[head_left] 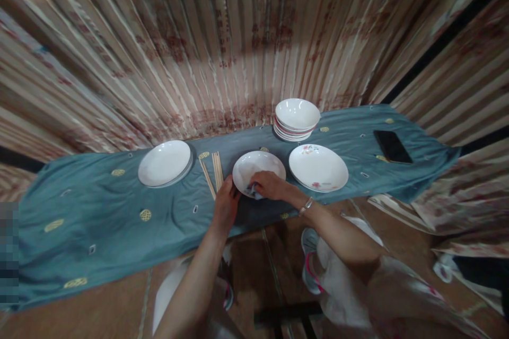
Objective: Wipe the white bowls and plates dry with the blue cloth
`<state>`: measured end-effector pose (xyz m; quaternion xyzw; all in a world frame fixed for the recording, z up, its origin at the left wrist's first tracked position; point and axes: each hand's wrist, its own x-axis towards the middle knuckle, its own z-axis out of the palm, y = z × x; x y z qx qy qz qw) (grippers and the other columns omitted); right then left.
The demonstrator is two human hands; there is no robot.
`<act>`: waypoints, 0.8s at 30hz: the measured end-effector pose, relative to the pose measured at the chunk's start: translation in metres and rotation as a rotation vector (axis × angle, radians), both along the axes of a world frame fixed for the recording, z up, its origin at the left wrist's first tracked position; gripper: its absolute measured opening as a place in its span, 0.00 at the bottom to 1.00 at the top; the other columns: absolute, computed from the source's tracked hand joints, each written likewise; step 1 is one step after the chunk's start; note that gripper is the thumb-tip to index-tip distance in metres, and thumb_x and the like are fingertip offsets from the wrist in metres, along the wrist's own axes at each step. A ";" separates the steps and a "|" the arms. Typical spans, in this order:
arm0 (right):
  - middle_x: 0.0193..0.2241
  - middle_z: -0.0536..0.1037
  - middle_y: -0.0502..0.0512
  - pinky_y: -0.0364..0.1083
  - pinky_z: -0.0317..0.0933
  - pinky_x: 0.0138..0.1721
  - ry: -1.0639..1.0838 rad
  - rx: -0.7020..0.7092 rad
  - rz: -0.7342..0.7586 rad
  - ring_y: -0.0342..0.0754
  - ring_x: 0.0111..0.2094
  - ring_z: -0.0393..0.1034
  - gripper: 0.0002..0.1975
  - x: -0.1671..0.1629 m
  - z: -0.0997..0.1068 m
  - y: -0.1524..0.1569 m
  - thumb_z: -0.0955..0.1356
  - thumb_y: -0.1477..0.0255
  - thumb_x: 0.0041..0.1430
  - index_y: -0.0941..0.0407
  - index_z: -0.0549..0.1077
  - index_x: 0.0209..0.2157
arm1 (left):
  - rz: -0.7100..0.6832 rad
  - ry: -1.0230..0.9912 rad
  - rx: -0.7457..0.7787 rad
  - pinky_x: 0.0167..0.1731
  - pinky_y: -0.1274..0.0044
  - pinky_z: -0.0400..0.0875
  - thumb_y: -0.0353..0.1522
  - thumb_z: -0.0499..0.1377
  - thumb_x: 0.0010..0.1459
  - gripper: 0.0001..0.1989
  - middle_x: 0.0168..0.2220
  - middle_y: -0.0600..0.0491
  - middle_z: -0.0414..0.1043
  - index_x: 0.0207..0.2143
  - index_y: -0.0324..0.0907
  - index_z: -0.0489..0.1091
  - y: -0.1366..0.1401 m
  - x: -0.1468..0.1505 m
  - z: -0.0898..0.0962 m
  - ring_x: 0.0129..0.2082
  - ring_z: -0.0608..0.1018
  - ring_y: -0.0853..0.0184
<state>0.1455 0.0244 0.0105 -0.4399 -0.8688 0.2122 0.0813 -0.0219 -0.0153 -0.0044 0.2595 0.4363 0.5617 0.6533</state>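
Observation:
A white bowl (259, 161) rests on the cloth-covered table right in front of me. My left hand (227, 202) grips its left rim. Inside the bowl, my right hand (269, 185) is closed around a pale bluish cloth (256, 195), pressed near the inner wall; most of the cloth is hidden by my fingers. Just left of the bowl lie several wooden chopsticks (217, 166), their lower ends partly behind my left hand. To the right stands a stack of white plates with floral print (318, 168).
White plates (165, 163) are stacked at the left. Behind, toward the curtain, stands a stack of bowls (297, 116). A black phone (393, 146) lies at the right on the teal tablecloth (119, 238). Below the front edge is a dark stool (288, 313).

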 end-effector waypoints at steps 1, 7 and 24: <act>0.40 0.82 0.59 0.47 0.63 0.47 0.011 -0.052 -0.007 0.51 0.44 0.75 0.13 0.002 0.004 0.000 0.63 0.78 0.60 0.60 0.79 0.40 | 0.002 0.006 0.015 0.54 0.67 0.68 0.37 0.56 0.59 0.10 0.50 0.48 0.73 0.41 0.44 0.72 0.000 0.000 -0.001 0.53 0.74 0.61; 0.37 0.82 0.57 0.42 0.62 0.40 0.123 -0.128 -0.190 0.47 0.39 0.76 0.16 0.030 0.032 0.002 0.59 0.76 0.65 0.60 0.79 0.39 | 0.067 0.020 0.002 0.53 0.66 0.68 0.36 0.62 0.53 0.10 0.42 0.50 0.76 0.37 0.43 0.73 0.002 0.001 -0.007 0.47 0.75 0.62; 0.47 0.79 0.66 0.48 0.64 0.46 -0.181 -0.052 -0.494 0.58 0.48 0.75 0.20 0.040 0.042 0.011 0.60 0.69 0.65 0.62 0.68 0.55 | 0.064 0.091 0.039 0.60 0.61 0.61 0.37 0.71 0.40 0.20 0.40 0.48 0.81 0.38 0.40 0.78 -0.003 -0.007 -0.016 0.52 0.77 0.56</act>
